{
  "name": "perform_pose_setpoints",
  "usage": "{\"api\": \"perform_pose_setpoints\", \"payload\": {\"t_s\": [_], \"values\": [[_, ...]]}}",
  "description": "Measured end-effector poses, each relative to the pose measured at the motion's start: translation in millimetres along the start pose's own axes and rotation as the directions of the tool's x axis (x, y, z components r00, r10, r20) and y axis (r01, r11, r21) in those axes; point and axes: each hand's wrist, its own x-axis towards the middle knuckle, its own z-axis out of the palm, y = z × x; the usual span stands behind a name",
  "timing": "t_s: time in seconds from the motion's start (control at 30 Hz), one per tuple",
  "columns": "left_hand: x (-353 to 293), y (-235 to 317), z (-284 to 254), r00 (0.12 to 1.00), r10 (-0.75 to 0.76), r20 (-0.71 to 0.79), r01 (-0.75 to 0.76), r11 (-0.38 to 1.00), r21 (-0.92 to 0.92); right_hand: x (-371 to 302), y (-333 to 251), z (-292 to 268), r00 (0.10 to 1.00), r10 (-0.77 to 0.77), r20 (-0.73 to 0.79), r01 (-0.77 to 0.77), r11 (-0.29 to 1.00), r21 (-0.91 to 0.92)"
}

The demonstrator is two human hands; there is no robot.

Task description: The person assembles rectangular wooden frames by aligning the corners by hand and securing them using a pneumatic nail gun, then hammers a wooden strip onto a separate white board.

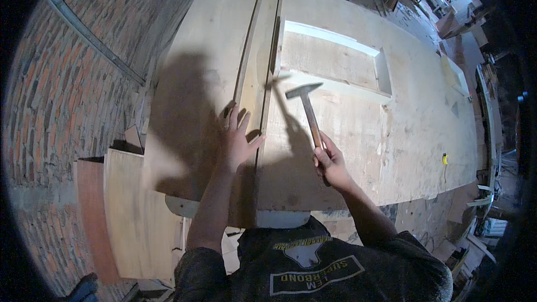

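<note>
Left hand (239,141), fingers spread, is laid across the long wooden channel (260,50) on the plywood panel (347,134), its thumb at the right-hand strip (276,33). Further right, the hammer (307,107) is gripped by its handle in the right hand (333,168), held clear of the panel. Fingers could be bruised, or the strip knocked askew, by a badly aimed blow.

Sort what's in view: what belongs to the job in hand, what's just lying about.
In the job, it seems:
hammer, in the right hand
channel, touched by the left hand
panel, under the channel
frame, on the panel

Apparently just lying about:
yellow object, perhaps a tape measure
red board
pale board
</note>
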Motion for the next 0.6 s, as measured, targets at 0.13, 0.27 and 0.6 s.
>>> {"api": "perform_pose_setpoints", "payload": {"t_s": [0.13,0.27,0.6], "values": [[23.7,-14.1,16.1,0.997,-0.056,0.048,0.031,0.907,0.420,7.4,24.1,-23.7,0.991,-0.056,-0.119,0.027,0.973,-0.229],[28.1,-15.3,29.3,0.966,-0.169,0.197,0.049,0.864,0.500,42.8,-0.4,-67.5,0.953,-0.231,-0.197,0.145,0.915,-0.376],[34.5,-28.4,43.7,0.990,-0.083,0.115,0.022,0.890,0.455,338.9,-144.1,-182.2,0.679,-0.733,0.027,0.403,0.342,-0.849]]}}
